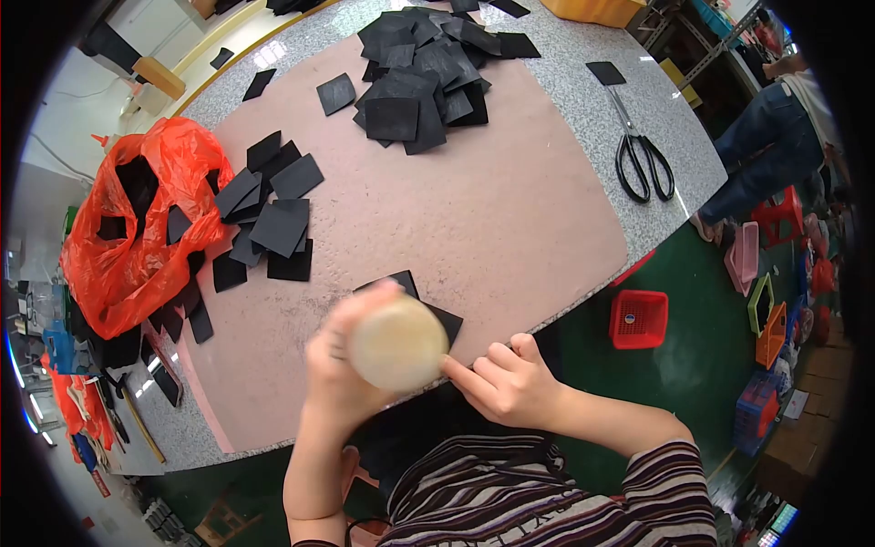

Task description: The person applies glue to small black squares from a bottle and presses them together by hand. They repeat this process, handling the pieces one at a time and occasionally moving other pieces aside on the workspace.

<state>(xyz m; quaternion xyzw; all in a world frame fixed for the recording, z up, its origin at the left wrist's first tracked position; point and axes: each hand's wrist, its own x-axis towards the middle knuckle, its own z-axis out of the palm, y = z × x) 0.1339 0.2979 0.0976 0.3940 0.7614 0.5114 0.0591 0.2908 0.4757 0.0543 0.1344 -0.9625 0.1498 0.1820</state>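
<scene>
L hand point(339, 342), a bit blurred, curled in a grip, fingers twd 1 o'clock; L forearm point(314, 460) approx. vert., aimed 12 o'clock. R elbow bent, R forearm point(620, 421) running twd 10 o'clock; R hand point(510, 392) partly curled, one finger point(470, 377) out twd 10 o'clock, near L hand.

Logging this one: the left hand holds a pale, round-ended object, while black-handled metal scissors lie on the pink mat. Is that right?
Not quite: the head view shows the black-handled metal scissors on the speckled grey tabletop, not the pink mat. The left hand does hold the pale, round-ended object.
</scene>
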